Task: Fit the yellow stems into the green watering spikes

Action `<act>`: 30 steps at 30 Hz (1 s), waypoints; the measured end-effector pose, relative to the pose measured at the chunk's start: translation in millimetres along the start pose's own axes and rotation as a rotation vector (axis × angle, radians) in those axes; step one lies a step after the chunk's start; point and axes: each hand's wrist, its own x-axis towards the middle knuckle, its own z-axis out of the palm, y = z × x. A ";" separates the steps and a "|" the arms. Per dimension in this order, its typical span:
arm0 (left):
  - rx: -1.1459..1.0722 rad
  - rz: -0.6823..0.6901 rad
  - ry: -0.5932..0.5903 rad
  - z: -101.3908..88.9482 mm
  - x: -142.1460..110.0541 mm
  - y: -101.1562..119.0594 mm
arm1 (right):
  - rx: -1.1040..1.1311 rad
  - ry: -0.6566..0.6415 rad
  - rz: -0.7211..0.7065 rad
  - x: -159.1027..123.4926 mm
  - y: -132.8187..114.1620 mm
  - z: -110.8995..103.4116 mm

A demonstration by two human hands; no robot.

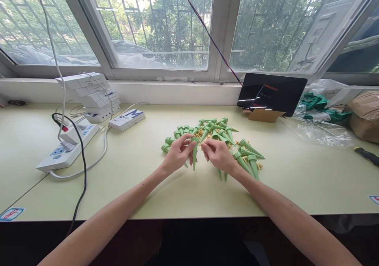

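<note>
My left hand [177,154] is closed on a green plant watering spike [194,157], which points tip down between thumb and fingers. Just to the right, my right hand [220,154] is pinched, apart from that spike; whatever lies between its fingertips is too small to make out. Around and behind both hands lies a loose pile of green spikes [252,162] with ribbed caps. Small yellow plastic pieces [259,166] are scattered among them, partly hidden by the hands and the spikes.
A power strip [63,151] with cables and stacked white boxes [97,96] stand at the left. Behind the pile, a tablet [271,92] leans in a cardboard stand [264,116]. Plastic wrap [324,133], a brown package [365,114] and a dark-handled tool [366,155] lie at the right.
</note>
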 end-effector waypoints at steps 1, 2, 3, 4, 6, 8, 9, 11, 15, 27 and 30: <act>-0.001 -0.001 0.000 -0.1 0.0 -0.3 | 0.003 -0.002 0.005 0.0 -0.1 0.1; -0.002 -0.001 -0.001 -0.2 0.0 -0.6 | 0.009 -0.005 0.008 0.0 0.0 0.2; -0.001 0.000 -0.004 -0.4 0.0 -0.8 | 0.017 -0.009 0.011 0.0 0.3 0.2; -0.002 0.001 -0.008 -0.6 0.1 -0.9 | 0.028 -0.012 0.013 0.1 0.8 0.2; -0.004 0.003 -0.018 -1.1 0.1 -0.5 | 0.056 -0.018 0.023 0.4 2.1 0.1; -0.006 0.005 -0.028 -1.5 0.2 0.6 | 0.091 -0.024 0.030 0.7 3.4 0.3; -0.006 0.005 -0.031 -1.6 0.1 1.3 | 0.108 -0.027 0.034 0.9 3.8 0.4; -0.006 0.002 -0.036 -1.7 -0.1 2.9 | 0.133 -0.032 0.038 1.4 4.3 0.6; -0.012 -0.004 -0.044 -0.7 -0.8 5.5 | 0.147 -0.031 0.048 2.1 3.5 0.2; 0.005 -0.027 -0.053 0.3 -2.1 7.3 | 0.114 -0.053 0.012 1.8 5.0 -1.8; -0.010 -0.041 -0.063 -0.3 -1.9 7.6 | 0.074 -0.045 -0.008 1.0 3.1 -2.0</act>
